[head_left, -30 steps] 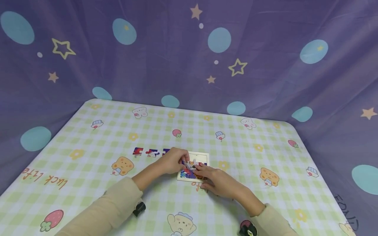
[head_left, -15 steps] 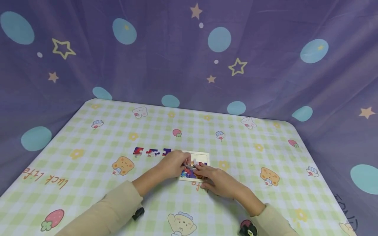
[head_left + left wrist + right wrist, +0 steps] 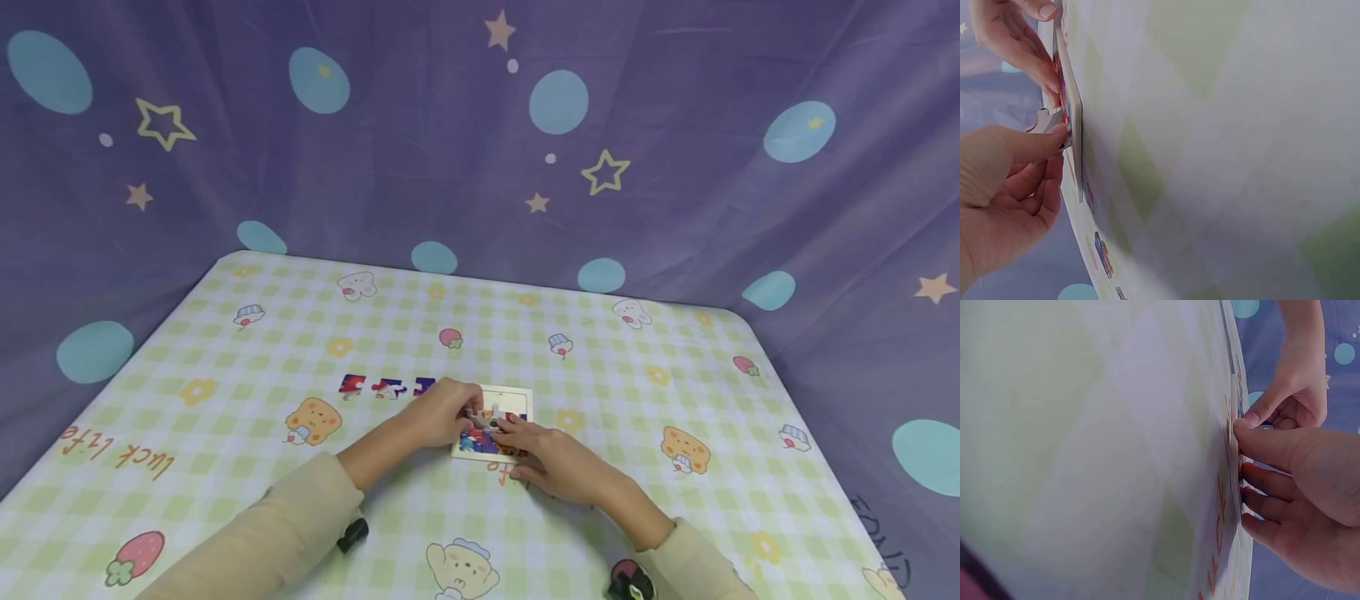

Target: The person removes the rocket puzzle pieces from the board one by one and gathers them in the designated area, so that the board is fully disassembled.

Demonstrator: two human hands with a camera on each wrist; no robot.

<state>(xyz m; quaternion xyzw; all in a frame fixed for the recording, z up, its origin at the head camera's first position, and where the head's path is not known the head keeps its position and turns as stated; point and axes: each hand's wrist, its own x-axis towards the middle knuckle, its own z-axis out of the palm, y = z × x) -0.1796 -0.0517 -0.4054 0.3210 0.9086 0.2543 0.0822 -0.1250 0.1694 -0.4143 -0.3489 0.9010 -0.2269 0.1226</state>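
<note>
A small framed jigsaw puzzle [image 3: 517, 391] lies on the table between both hands, its near part filled with colourful pieces and its far part showing pale backing. My left hand [image 3: 442, 412] is over the puzzle's left side. In the left wrist view, its thumb and fingers pinch a puzzle piece [image 3: 1044, 122], tilted up at the puzzle's surface. From the right, my right hand [image 3: 551, 458] rests its fingertips on the laid pieces. The right wrist view has that hand's fingers [image 3: 1269, 481] extended onto the puzzle, with the thumb at the frame's near edge.
Three loose puzzle pieces lie in a row left of the frame: a left one [image 3: 352, 385], a middle one [image 3: 390, 388] and a right one [image 3: 423, 386] close to my left hand. A checked cloth [image 3: 600, 383] covers the table; a purple curtain [image 3: 450, 167] hangs behind.
The left hand shifts slightly at the puzzle's left side, with its fingers still pinching the piece. My right hand stays in place.
</note>
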